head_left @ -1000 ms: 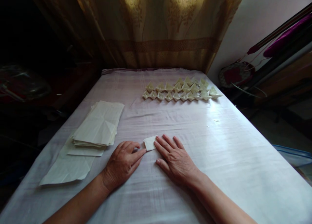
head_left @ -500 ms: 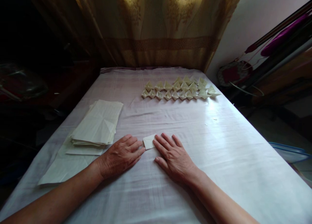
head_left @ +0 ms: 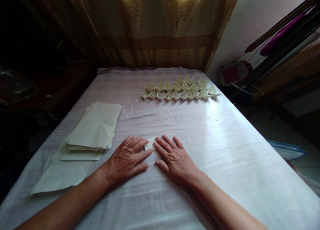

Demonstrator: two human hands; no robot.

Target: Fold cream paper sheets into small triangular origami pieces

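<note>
A small folded piece of white paper (head_left: 150,143) lies on the cloth-covered table between my hands, its two sides partly covered by fingers. My left hand (head_left: 128,158) rests flat and open, with its fingertips on the left part of the paper. Pressing on the paper's right side are the outstretched fingers of my right hand (head_left: 175,156), also flat and open. Left of my left hand is a stack of pale paper sheets (head_left: 93,126), with a larger creased sheet (head_left: 60,176) partly under it.
Several folded paper boats (head_left: 176,86) stand in rows at the far side of the table (head_left: 225,156). Small paper scraps (head_left: 215,120) lie at right. A patterned curtain (head_left: 155,29) hangs behind the table. A blue-edged clear item (head_left: 287,150) is beyond the right edge.
My left hand has shifted over the paper, its fingers and thumb spreading, and covers more of it. My right hand stays on the paper's right side. The whole view has shifted slightly.
</note>
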